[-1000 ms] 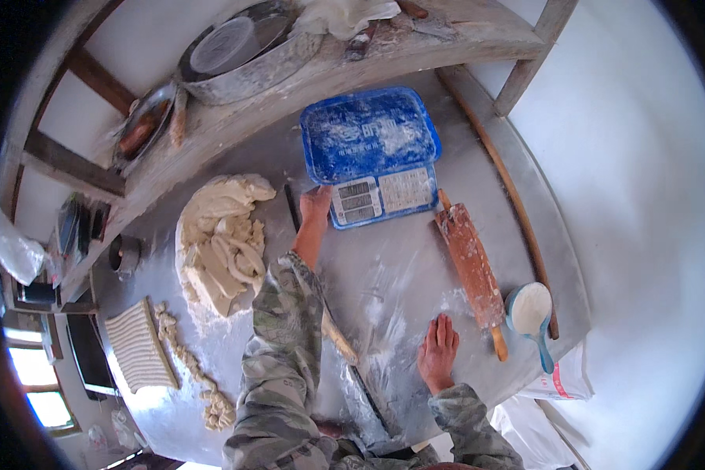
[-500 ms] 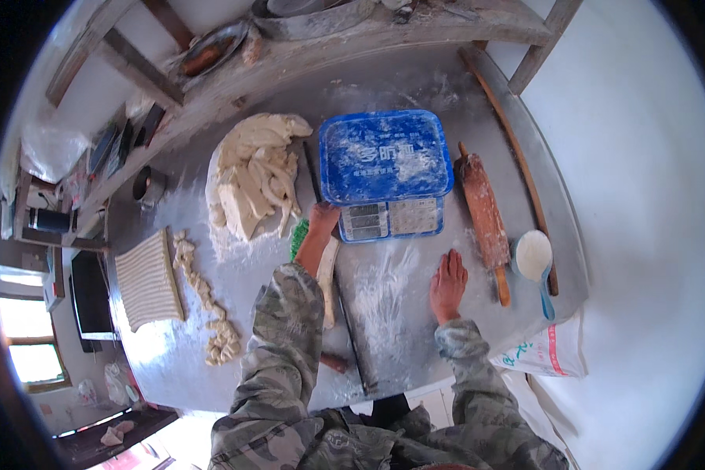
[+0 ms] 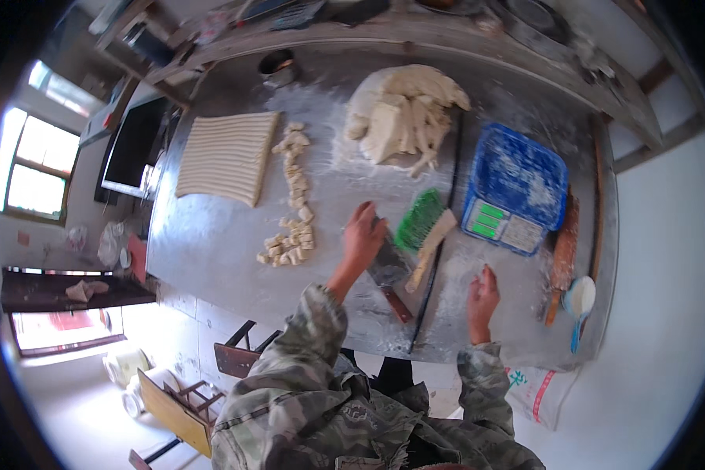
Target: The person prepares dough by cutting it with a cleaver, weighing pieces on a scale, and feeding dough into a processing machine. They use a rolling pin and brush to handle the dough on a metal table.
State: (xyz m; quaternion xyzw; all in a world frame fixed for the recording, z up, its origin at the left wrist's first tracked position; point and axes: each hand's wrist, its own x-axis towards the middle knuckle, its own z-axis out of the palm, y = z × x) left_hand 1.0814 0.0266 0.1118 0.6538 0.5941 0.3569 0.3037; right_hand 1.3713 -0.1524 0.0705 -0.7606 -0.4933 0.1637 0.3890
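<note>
My left hand [image 3: 363, 240] is over the steel table [image 3: 211, 251], its fingers loosely bent and apart, with nothing visible in them. It hovers at or just above the upper edge of a broad-bladed knife [image 3: 388, 268]; contact is unclear. Beside the knife lies a green-bristled brush [image 3: 421, 221] with a pale handle. Left of the hand runs a line of small dough pieces [image 3: 296, 188]. My right hand [image 3: 484, 299] is open on or just above the floured table, below a blue-topped digital scale [image 3: 517, 176] with its display lit green.
A large dough mass [image 3: 399, 110] lies at the back, and a ridged dough sheet [image 3: 227, 157] at left. A dark rod [image 3: 435, 270] crosses the table. A rolling pin [image 3: 564, 251] and flour scoop [image 3: 580, 298] lie at right. A wooden shelf [image 3: 352, 43] overhangs the far edge.
The view has swung left. My left hand has left the scale's lower left corner and moved left toward the knife. My right hand has lifted its fingers slightly. The scale's display now glows green.
</note>
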